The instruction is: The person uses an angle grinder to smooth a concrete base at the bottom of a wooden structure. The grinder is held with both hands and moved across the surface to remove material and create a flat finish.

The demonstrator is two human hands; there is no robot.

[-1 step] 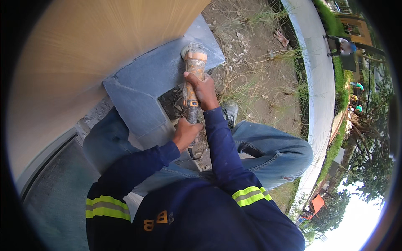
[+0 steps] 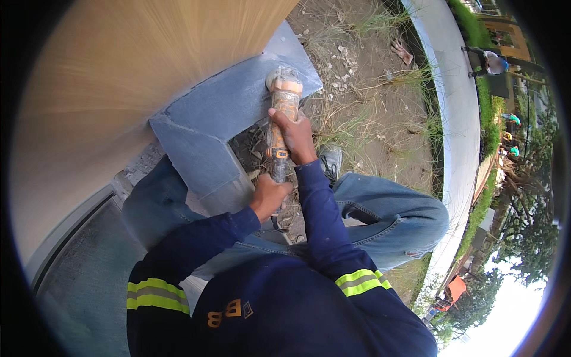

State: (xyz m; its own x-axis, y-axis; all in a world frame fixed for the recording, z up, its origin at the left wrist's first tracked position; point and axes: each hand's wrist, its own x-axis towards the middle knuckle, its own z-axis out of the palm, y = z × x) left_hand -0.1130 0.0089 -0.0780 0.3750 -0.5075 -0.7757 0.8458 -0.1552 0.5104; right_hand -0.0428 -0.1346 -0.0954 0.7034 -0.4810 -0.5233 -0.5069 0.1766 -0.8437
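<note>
An orange angle grinder (image 2: 284, 98), caked in pale dust, lies pointing forward, with its round head (image 2: 278, 77) on the grey stone slab (image 2: 220, 101) that borders a wooden panel (image 2: 137, 59). My right hand (image 2: 294, 134) is closed round the middle of the grinder's body, thumb over the top. Nearer to me, my left hand (image 2: 270, 195) grips its dark rear part, and the cord trails below that hand between my legs. What lies directly under the grinder's head is hidden.
My jeans-clad legs (image 2: 386, 220) are spread below the slab, a shoe (image 2: 331, 160) beside dirt with dry grass (image 2: 375, 131). A pale concrete kerb (image 2: 449, 119) curves along the right, and several people (image 2: 493, 62) are beyond it among trees. A dark glazed surface (image 2: 83, 262) is at lower left.
The grinder and both hands have shifted slightly right and toward me along the slab. The whole view has also moved a few pixels. Both grips are unchanged.
</note>
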